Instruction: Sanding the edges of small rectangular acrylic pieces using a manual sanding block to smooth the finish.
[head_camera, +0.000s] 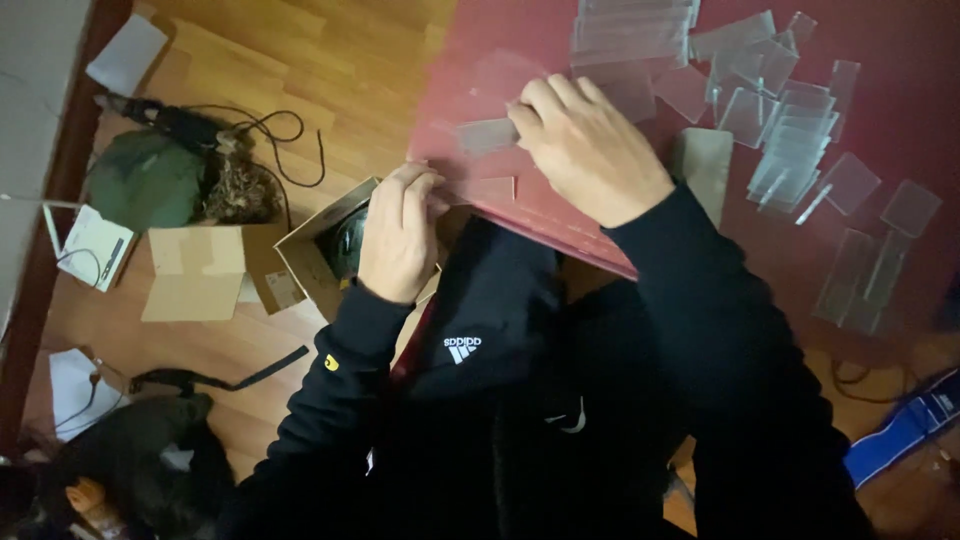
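My right hand (588, 150) rests on the dark red table (900, 60), its fingertips pressing a clear rectangular plastic piece (487, 135) flat near the table's left corner. My left hand (398, 232) is curled at the table's near edge, fingers pinching the edge of another clear plastic piece (490, 188) that lies there. Both arms wear black sleeves. What lies under the palms is hidden.
Several clear plastic rectangles (790, 130) lie scattered across the table's right side, with a stack (632, 32) at the back. Below the table's left corner sits an open cardboard box (325, 245). Cables (270, 135), a green bag (148, 180) and papers lie on the wooden floor.
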